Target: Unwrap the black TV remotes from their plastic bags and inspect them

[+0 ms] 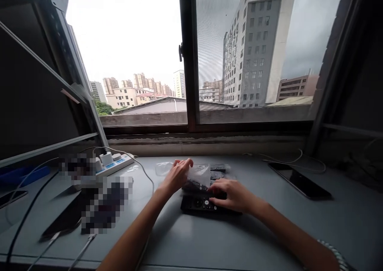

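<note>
A black remote control point(191, 204) with a round pad and pale buttons lies on the desk before me. Just behind it is a second dark remote point(194, 185), partly covered by a clear plastic bag point(201, 172). My left hand point(178, 174) is at the bag's left side, its fingers bent and closed on the plastic; the fingertips are partly hidden. My right hand point(231, 194) has its fingers closed around the right part of the second remote, with the thumb low over the front remote. More bagged dark items point(218, 169) lie behind the right hand.
A phone point(299, 180) and a thin white cable lie at the right. At the left are a white power strip point(115, 165) with plugs, a dark phone point(64, 217), blurred-out items and several cables. The window point(188, 83) rises behind the grey desk point(263, 239).
</note>
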